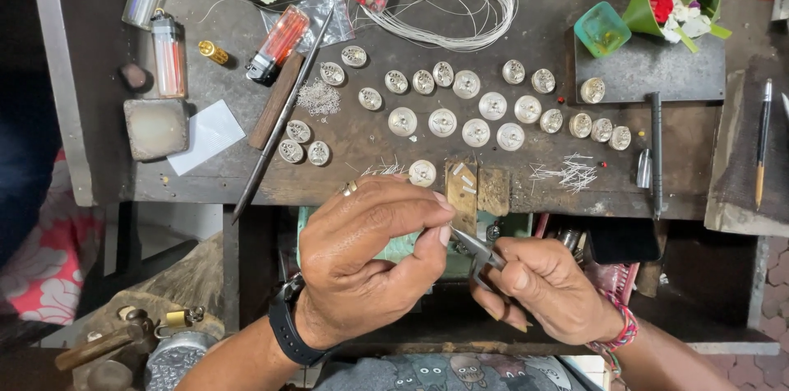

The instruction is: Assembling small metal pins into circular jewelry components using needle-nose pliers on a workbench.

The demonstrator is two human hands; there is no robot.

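Left hand: the left hand [374,255] is curled, thumb and forefinger pinched together at the tip of the tweezers [477,249]; whatever sits between the fingertips is too small to make out, so I cannot tell what it grasps.
Right hand: the right hand [546,288] is closed around the tweezers, fingers wrapped on the shank, points aimed left towards the other hand's fingertips.
Tweezers: thin bright metal, near the middle of the scene, just below the near edge of the bench [394,173]; they look stiff along the length and springy across, best held mid-shank where the fingers already sit.
Piece at the tips: judged tiny and very light (likely easy to drop or flick away), so a gentle pinch suits it better than a hard squeeze.
Round silver pieces [460,107]: rows of small domed discs lie across the bench, far of the hands; they look hard and smooth, probably slippery, best taken by the rim.
Wire bits [571,173]: a loose scatter of short fine pins right of the centre, light and bendable.
Wire coil [460,0]: a loop of pale wire at the far side.
Lighters [168,54]: at the far left.
Wrists: a dark watch [288,329] on the left, a braided band [620,333] on the right.
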